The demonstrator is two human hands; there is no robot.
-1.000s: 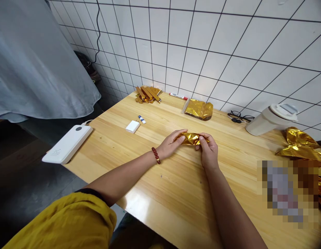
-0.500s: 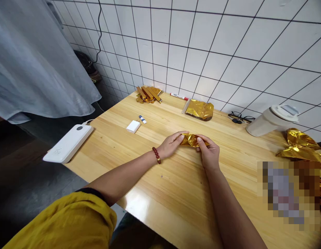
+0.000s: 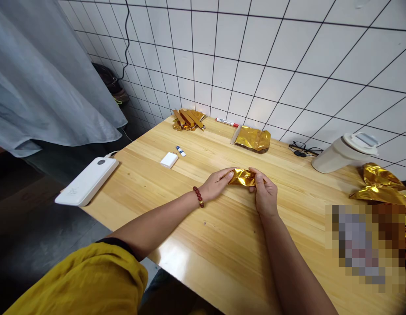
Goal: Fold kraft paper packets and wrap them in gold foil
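Observation:
A small piece of shiny gold foil paper (image 3: 244, 177), creased and folded, is stretched between my two hands above the wooden table (image 3: 209, 245). My left hand (image 3: 219, 181) pinches its left end, thumb on top; a red bead bracelet circles that wrist. Gripping the right end is my right hand (image 3: 266, 192), with the thumb and fingers closed on the edge. The fingers under the foil are partly hidden. Beyond my hands lies a stack of gold foil sheets (image 3: 253, 138). Folded gold foil strips (image 3: 188, 119) are heaped at the far left corner.
A white power bank (image 3: 87, 181) rests at the left edge, with a white charger (image 3: 169, 160) and a small blue-white item (image 3: 181, 151) nearby. Along the wall are a red marker (image 3: 226, 122), glasses (image 3: 304, 148) and a white tumbler (image 3: 342, 153). Crumpled gold foil (image 3: 380, 183) lies right, beside a blurred patch.
My right thumb has shifted slightly right towards the foil's end, so more of the foil's middle shows, flatter and brighter. My left hand stays almost in place.

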